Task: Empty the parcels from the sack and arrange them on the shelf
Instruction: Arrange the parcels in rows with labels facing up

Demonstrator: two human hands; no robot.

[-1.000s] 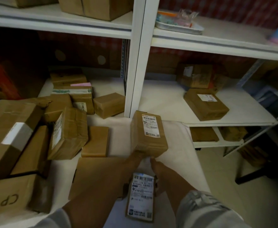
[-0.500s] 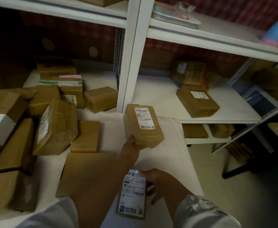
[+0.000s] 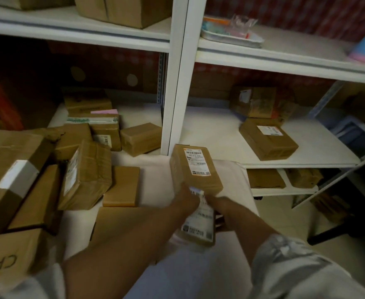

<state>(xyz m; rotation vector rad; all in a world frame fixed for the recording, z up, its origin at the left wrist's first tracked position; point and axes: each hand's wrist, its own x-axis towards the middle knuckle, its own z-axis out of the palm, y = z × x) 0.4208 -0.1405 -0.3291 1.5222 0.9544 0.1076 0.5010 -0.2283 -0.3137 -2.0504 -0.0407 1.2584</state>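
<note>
- Left hand [image 3: 187, 198] grips the near end of a brown parcel [image 3: 195, 169], fingers closed around its bottom edge; the shipping label [image 3: 196, 161] faces up, readable.
- That parcel is tilted, its far end pointing toward the white upright post [image 3: 177, 83] and the middle shelf board [image 3: 296, 147], probably so it can slide straight in.
- Right hand [image 3: 219, 209] is wrapped around a 2nd, smaller labelled parcel [image 3: 199, 225], held low and close to the body; fingers mostly hidden behind it, but the hold looks closed.
- The 2 held parcels overlap at the near end; touching or not, cannot tell.
- The white sack [image 3: 231, 180] lies flat under both hands, draped over the surface edge; looks mostly emptied.
- Left bay: a loose heap of brown boxes [image 3: 84, 175], some leaning on each other, dumped rather than arranged.
- Right bay, same level: 1 flat labelled box [image 3: 268, 139] near the front edge, another box [image 3: 253, 101] behind it; open board left of them.
- Judgement: arranging stage; the open right bay seems the likely spot.
</note>
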